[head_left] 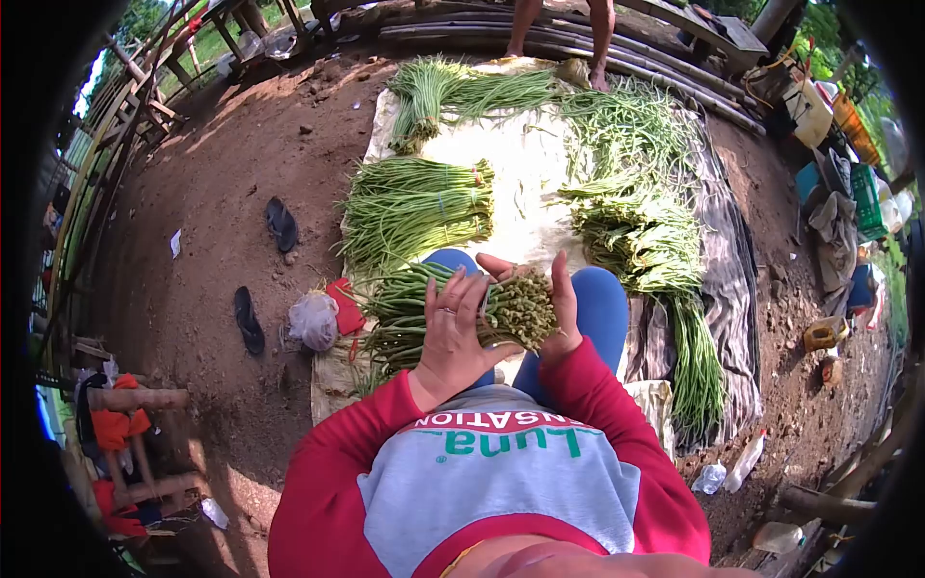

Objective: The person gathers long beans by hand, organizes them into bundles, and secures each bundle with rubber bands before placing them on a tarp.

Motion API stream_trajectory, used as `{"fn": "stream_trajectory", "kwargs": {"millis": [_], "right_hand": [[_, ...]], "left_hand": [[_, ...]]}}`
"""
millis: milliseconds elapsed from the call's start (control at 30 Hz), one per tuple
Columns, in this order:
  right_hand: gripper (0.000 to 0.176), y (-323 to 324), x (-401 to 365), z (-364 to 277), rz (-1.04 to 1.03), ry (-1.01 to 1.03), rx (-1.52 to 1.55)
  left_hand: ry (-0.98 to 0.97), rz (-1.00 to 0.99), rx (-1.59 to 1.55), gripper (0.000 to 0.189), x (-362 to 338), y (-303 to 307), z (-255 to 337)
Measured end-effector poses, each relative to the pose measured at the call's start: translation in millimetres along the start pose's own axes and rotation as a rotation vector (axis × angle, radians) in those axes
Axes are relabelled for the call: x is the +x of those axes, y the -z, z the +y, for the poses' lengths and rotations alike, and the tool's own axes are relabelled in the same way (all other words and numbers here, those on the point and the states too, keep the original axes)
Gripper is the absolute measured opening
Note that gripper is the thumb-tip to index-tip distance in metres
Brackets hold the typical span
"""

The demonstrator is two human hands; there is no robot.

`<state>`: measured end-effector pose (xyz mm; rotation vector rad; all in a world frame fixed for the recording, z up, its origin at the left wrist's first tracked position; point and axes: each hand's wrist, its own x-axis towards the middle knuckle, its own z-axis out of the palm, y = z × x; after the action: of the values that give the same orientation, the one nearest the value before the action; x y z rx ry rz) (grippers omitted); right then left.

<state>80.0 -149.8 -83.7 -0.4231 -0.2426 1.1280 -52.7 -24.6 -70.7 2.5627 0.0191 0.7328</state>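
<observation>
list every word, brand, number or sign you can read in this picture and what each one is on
"Luna": green letters, upside down in this view, on the front of the grey and red shirt
"®": small green mark beside "Luna", same shirt
"NSATION": white on a red band, same shirt; the start of the word is not clear
Green box at the right: any print is too small and blurred to read

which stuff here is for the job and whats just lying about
Likely for the job:
bundle of long beans, left hand on it, right hand at its ends
bean piles
pale sheet

Just lying about, it seems:
two black flip-flops
clear plastic litter
</observation>
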Motion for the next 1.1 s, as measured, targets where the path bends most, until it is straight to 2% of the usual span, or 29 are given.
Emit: {"fn": "stream_trajectory", "kwargs": {"millis": [33,67,100,200,233,267,300,333,367,400,433,467,500,567,633,667,767,833,933,967,1000,1033,1067,1100], "right_hand": [[0.097,-17.5,8.5,-5.6,-0.133,0.033,-0.116],[0.098,-33.3,18.1,-11.3,-0.136,0.132,-0.229],[0.099,-50.8,27.6,-19.2,-0.143,0.242,-0.341],[0.113,-104.9,33.2,-60.0,-0.358,0.454,-0.69],[0.127,-112.7,39.4,-66.8,-0.492,0.52,-0.546],[0.136,-132.1,35.4,-69.9,-0.642,0.461,-0.274],[0.137,-149.5,30.4,-73.0,-0.62,0.548,-0.256],[0.113,-148.7,30.7,-77.3,-0.624,0.707,-0.365],[0.082,-155.3,22.0,-75.0,-0.494,0.777,-0.409],[0.057,-148.4,14.1,-77.7,-0.337,0.779,-0.453],[0.054,-128.6,12.4,-112.7,0.073,0.242,0.268],[0.054,-133.1,9.3,-102.3,-0.119,0.489,-0.16],[0.055,-129.8,7.4,-97.5,-0.212,0.572,-0.319],[0.056,-126.0,6.5,-98.1,-0.31,0.598,-0.377],[0.056,-124.1,5.0,-96.3,-0.353,0.62,-0.389],[0.057,-122.5,4.4,-96.9,-0.368,0.633,-0.39],[0.058,-121.4,1.9,-100.9,-0.419,0.678,-0.396],[0.059,-123.1,-1.3,-104.7,-0.45,0.712,-0.389],[0.061,-125.4,-8.5,-111.1,-0.501,0.777,-0.39],[0.061,-125.7,-11.5,-114.1,-0.515,0.791,-0.394],[0.061,-127.3,-14.7,-117.4,-0.528,0.808,-0.386],[0.062,-127.1,-17.2,-122.0,-0.547,0.828,-0.391],[0.062,-126.1,-20.4,-129.3,-0.561,0.844,-0.378],[0.063,-123.1,-22.0,-133.4,-0.578,0.87,-0.377]], "left_hand": [[-0.024,0.171,-0.015,0.096,9.9,-4.6,-9.3],[-0.021,0.257,-0.006,0.079,28.0,8.0,-5.2],[-0.077,0.341,-0.082,0.074,44.2,17.7,-3.8],[-0.317,0.415,-0.091,0.076,93.3,48.7,-4.9],[-0.382,0.429,-0.032,0.074,106.3,62.5,1.9],[-0.444,0.54,-0.155,0.074,118.4,71.3,12.1],[-0.508,0.655,-0.27,0.074,128.4,76.1,23.2],[-0.513,0.657,-0.309,0.074,133.2,78.9,32.2],[-0.521,0.657,-0.352,0.075,136.3,80.6,37.6],[-0.492,0.559,-0.419,0.079,134.6,81.8,41.6],[-0.462,0.46,-0.492,0.083,130.8,79.5,44.8],[-0.442,0.44,-0.523,0.084,128.2,72.8,45.9],[-0.426,0.413,-0.56,0.085,125.4,66.0,47.1],[-0.309,0.409,-0.651,0.087,118.6,52.6,53.9],[-0.086,0.492,-0.949,0.096,120.5,33.6,61.2],[-0.074,0.535,-0.788,0.108,121.4,33.4,56.6],[-0.087,0.628,-0.583,0.117,135.1,34.7,53.7],[-0.18,0.531,-0.563,0.113,142.2,31.2,50.5],[-0.388,0.599,-0.476,0.114,152.8,39.2,58.9],[-0.454,0.672,-0.457,0.113,154.4,48.2,57.2],[-0.584,0.807,-0.23,0.113,162.6,52.7,33.3],[-0.916,0.76,-0.213,0.116,176.1,114.0,20.7],[-0.594,1.202,-0.448,0.105,167.5,111.3,39.0],[-0.388,1.428,-0.632,0.094,162.2,126.9,40.6]]}}
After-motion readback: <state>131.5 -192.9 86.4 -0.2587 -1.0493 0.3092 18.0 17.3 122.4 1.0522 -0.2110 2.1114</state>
